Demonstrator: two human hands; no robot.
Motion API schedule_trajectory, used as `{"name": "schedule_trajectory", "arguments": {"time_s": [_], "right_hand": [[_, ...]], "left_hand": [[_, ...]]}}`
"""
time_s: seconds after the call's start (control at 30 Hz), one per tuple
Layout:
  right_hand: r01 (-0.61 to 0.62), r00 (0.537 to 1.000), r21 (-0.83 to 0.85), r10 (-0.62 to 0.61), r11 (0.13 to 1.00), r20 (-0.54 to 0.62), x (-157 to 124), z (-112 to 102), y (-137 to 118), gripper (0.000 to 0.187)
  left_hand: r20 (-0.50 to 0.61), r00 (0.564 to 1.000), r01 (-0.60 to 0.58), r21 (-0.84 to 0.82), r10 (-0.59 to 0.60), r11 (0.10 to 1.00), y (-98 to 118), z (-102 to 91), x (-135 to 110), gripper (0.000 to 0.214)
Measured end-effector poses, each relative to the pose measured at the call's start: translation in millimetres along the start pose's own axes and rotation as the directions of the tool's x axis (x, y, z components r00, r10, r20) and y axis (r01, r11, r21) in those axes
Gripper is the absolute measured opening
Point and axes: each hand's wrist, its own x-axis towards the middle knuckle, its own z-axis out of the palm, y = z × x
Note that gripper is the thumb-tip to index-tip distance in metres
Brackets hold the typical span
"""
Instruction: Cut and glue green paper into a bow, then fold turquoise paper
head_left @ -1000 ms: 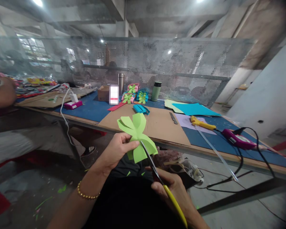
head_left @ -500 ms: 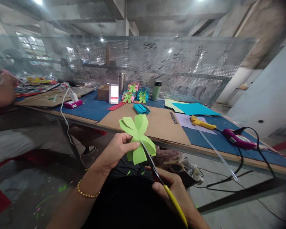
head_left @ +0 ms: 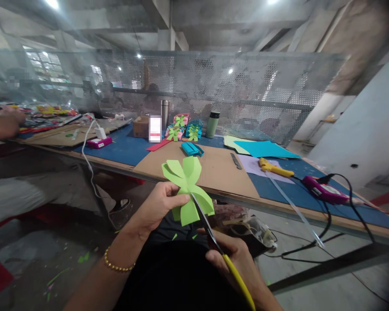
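Left fingers [head_left: 182, 199] pinch the light-green petalled paper cutout [head_left: 191, 179] by the table's [head_left: 125, 152] near edge; right fingers [head_left: 232, 244] grip yellow-handled metal scissors [head_left: 227, 260], blades slanting up-left toward its centre.

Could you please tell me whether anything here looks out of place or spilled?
Green scraps lie scattered on the floor at lower left, and two snippets sit on the dark clothing, rather than on the table. A clear stick at the yellow glue gun juts past the table's edge.
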Motion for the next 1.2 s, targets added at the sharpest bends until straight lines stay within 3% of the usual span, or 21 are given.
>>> {"name": "schedule_trajectory", "arguments": {"time_s": [0.23, 0.57, 1.2], "right_hand": [[0.007, 1.0, -0.088, -0.009, 0.996, -0.026, -0.4, -1.6, 0.9, 0.061], [-0.013, 1.0, 0.0, 0.013, 1.0, 0.019, -2.4, -1.7, 1.1, 0.062], [0.021, 1.0, -0.069, -0.02, 0.997, 0.013, -0.8, -3.5, 2.5, 0.057]], "left_hand": [[-0.008, 1.0, -0.012, 0.022, 0.012, 1.0, -0.5, -0.1, 0.2, 0.032], [-0.002, 1.0, -0.006, 0.024, 0.006, 1.0, 0.2, -0.2, -0.5, 0.033], [0.028, 1.0, -0.016, 0.088, 0.014, 0.996, 0.0, -2.2, -0.5, 0.032]]}}
